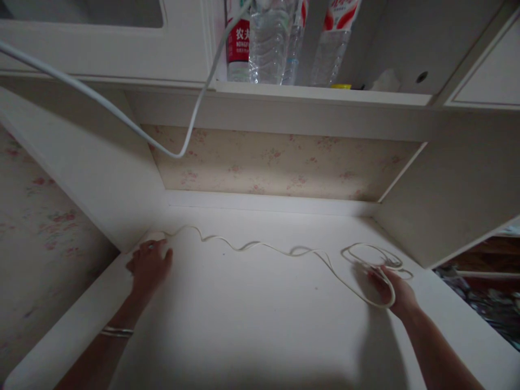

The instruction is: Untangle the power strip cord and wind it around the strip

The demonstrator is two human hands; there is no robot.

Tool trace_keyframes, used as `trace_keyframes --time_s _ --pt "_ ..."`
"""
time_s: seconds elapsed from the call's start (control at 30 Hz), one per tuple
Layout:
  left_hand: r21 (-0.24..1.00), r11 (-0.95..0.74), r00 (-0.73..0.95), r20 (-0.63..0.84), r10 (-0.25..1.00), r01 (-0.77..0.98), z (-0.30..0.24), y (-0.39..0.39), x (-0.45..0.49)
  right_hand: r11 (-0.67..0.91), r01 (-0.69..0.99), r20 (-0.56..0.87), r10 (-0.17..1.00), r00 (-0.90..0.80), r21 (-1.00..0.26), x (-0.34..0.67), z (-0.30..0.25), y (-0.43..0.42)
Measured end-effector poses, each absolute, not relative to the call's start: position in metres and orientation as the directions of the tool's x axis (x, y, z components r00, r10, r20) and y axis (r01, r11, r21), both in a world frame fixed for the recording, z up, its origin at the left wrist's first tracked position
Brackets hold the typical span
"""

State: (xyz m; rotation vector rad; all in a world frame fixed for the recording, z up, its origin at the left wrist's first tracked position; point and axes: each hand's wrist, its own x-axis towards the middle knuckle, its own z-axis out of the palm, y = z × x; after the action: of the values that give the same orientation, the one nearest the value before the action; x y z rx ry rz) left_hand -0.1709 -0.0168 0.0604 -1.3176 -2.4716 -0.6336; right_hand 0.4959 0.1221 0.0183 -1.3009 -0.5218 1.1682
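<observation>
A thin white cable [270,247] runs in waves across the white desktop and ends in loose loops on the right. My right hand [397,293] is closed on part of those loops, with one loop hanging over its fingers toward me. At the far left of the desktop, my left hand [149,264] rests beside the cable's left stretch, thumb apart from the bent fingers. Its fingertips are at the cable, but I cannot tell whether they press on it. A band circles the left wrist.
A thicker white cord [179,155] hangs in a bend in front of the upper cabinet. Above, a shelf [325,93] holds several plastic bottles [268,46]. Side panels [459,189] bound the desktop [252,325], and flowered wallpaper [276,162] covers the back.
</observation>
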Motion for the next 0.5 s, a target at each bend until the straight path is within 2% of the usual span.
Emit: trace_keyframes --time_s 0.03,0.1,0.23,0.33,0.5 --pt "0.208 0.418 -0.465 0.468 0.751 0.884 0.059 -0.014 -0.161 -0.183 -0.394 -0.341 0.860 0.380 -0.901 0.496 0.017 0.124" --pt "0.173 0.226 -0.281 0.450 0.847 0.959 0.054 -0.007 -0.141 -0.264 -0.435 -0.439 0.818 0.373 -0.861 0.497 0.016 0.126" --pt "0.219 -0.046 -0.042 0.380 0.924 0.975 0.040 0.006 -0.096 -0.450 -0.416 -0.595 0.723 0.350 -0.791 0.498 0.023 0.124" --pt "0.252 -0.121 0.025 0.354 0.935 0.960 0.035 0.016 -0.061 -0.589 -0.328 -0.674 0.659 0.335 -0.739 0.496 0.030 0.119" --pt "0.235 -0.124 0.051 0.293 0.955 0.964 0.036 0.037 -0.022 -0.642 -0.248 -0.687 0.653 0.320 -0.726 0.497 0.033 0.111"
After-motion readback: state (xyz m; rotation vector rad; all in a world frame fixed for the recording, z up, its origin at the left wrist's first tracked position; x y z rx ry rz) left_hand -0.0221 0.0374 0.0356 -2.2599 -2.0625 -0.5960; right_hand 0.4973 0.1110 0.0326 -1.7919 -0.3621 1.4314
